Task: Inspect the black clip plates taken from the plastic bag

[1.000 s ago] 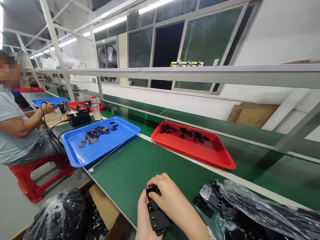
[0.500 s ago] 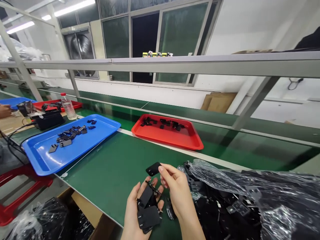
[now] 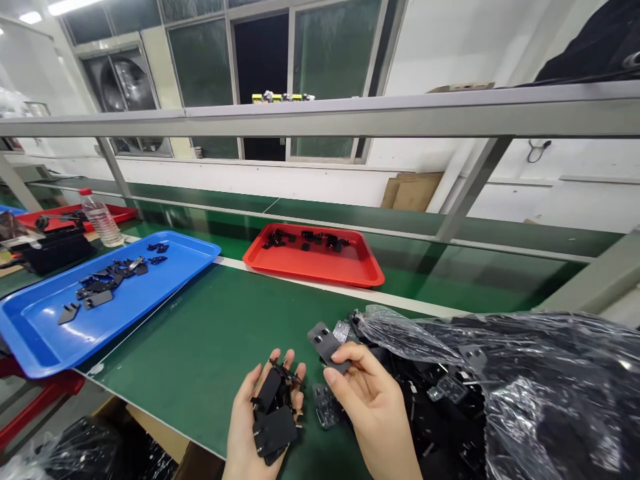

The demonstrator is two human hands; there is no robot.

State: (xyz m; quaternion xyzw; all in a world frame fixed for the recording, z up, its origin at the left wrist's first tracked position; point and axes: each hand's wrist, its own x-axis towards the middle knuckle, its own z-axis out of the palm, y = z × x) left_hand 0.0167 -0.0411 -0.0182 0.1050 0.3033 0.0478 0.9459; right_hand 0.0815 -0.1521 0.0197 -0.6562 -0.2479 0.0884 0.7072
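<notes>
My left hand (image 3: 245, 421) is cupped palm up around several small black plastic parts (image 3: 276, 427), its fingers curled at their edges. Between thumb and forefinger, my right hand (image 3: 375, 407) pinches a flat dark grey plastic plate (image 3: 324, 341) with two small slots near its outer end. The plate is held tilted, above and to the right of the left hand's pile. Below it, a clear-and-black plastic piece (image 3: 326, 407) lies on the green bench. At the right, many black parts (image 3: 445, 427) spill from an open clear plastic bag (image 3: 550, 373) beside my right hand.
A blue tray (image 3: 165, 293) with black parts stands at left, and a red tray (image 3: 310, 267) with black parts stands ahead. A water bottle (image 3: 103, 223) is beyond the blue tray. A shelf rail (image 3: 320, 123) crosses above the bench. Bagged parts (image 3: 90, 447) sit low at left.
The view has swung to the right, so the trays appear farther left. My right hand has turned the plate over and drawn it away from the left hand, which still cups its parts.
</notes>
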